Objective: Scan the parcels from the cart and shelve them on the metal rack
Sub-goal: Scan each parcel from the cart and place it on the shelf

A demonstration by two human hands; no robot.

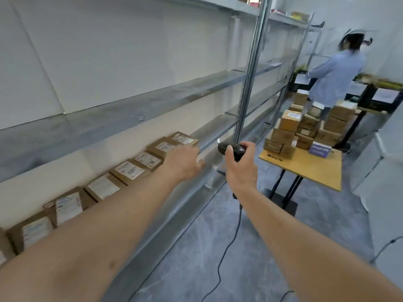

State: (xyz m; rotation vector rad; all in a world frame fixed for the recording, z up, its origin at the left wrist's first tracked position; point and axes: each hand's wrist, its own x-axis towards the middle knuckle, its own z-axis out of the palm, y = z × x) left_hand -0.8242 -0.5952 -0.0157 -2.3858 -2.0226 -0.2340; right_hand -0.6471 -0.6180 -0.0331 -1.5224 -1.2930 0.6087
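head view: the left hand point(185, 162) reaches with loose, straight fingers over the front lip of the metal rack point(152, 110), beside a row of flat brown parcels point(130, 171) with white labels too blurred to read. the right hand point(239, 168) grips a black corded scanner point(232, 149). ahead, stacked cardboard boxes point(305, 127) crowd a wooden tabletop point(314, 168). grey floor point(261, 247) lies open between rack and tabletop.
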